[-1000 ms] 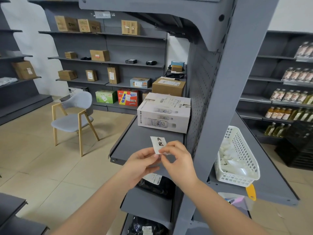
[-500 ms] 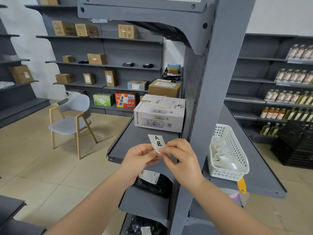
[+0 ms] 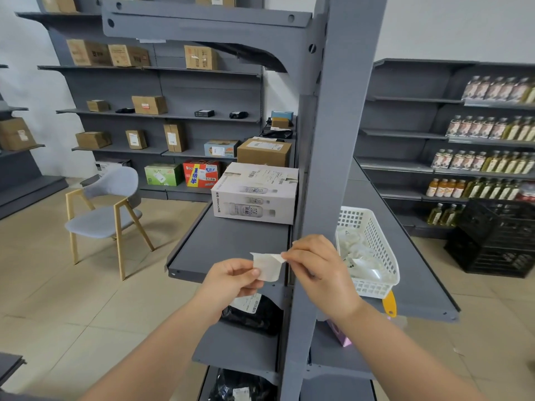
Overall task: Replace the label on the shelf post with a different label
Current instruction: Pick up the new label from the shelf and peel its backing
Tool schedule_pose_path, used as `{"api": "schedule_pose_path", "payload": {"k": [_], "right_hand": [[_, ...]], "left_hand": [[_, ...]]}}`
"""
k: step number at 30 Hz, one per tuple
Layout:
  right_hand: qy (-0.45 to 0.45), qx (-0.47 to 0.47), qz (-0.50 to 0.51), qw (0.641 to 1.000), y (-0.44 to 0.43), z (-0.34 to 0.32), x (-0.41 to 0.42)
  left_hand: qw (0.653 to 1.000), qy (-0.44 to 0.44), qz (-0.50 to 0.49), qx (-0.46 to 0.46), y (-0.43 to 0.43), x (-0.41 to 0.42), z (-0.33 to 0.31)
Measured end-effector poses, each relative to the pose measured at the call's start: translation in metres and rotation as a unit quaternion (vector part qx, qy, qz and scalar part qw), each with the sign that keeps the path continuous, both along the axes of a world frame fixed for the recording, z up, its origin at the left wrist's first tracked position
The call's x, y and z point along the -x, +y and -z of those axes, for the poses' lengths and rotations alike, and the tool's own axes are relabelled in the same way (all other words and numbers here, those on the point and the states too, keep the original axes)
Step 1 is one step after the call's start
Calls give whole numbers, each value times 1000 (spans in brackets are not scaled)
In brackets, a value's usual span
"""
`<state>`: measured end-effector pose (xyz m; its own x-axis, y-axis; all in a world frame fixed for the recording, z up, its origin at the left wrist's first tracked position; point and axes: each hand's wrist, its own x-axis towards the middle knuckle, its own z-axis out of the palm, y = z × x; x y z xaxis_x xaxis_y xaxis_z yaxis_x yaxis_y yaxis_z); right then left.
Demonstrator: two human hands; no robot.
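while both hands [image 3: 231, 280] [image 3: 320, 270] grip white label [image 3: 267, 266], grey shelf post [image 3: 327, 183] rises behind; beige tile floor [image 3: 58, 285].

Grey metal shelf [image 3: 231, 244] at centre frame, white bottle carton [image 3: 254, 195] at its back with a brown cardboard box [image 3: 263, 151] behind; right-hand shelf [image 3: 419, 279] bearing a white plastic basket [image 3: 373, 250]; lower shelf [image 3: 237, 351], black bagged parcel [image 3: 254, 316]

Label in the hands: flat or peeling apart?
Peeling apart. The label is pinched by the left hand, and the right hand lifts a thin layer at its top corner. No writing shows on it.
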<state>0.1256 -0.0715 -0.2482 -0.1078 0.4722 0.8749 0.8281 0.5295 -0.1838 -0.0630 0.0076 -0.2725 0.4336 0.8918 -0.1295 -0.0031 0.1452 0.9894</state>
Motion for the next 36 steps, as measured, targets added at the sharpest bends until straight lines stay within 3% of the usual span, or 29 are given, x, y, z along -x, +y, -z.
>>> {"api": "schedule_pose_path", "payload": {"k": [9,15,26,30,36], "right_hand": [[42,16,20,999,-7,-8,-12],[118,26,28,992,-14,-13,-12],[142,15,120,982,-59,-10,-70],[179,18,184,966,-82,-5,-103],[217,0,256,942,-106,-8,-140]], "left_hand": [[997,70,-38,-10,2,5,1],[994,62,-76,42,3,14,6],[993,103,56,-2,-36,-42,-9],[991,86,100,22,-53,-80,-14],[997,15,77,15,-78,-151,-25]]}}
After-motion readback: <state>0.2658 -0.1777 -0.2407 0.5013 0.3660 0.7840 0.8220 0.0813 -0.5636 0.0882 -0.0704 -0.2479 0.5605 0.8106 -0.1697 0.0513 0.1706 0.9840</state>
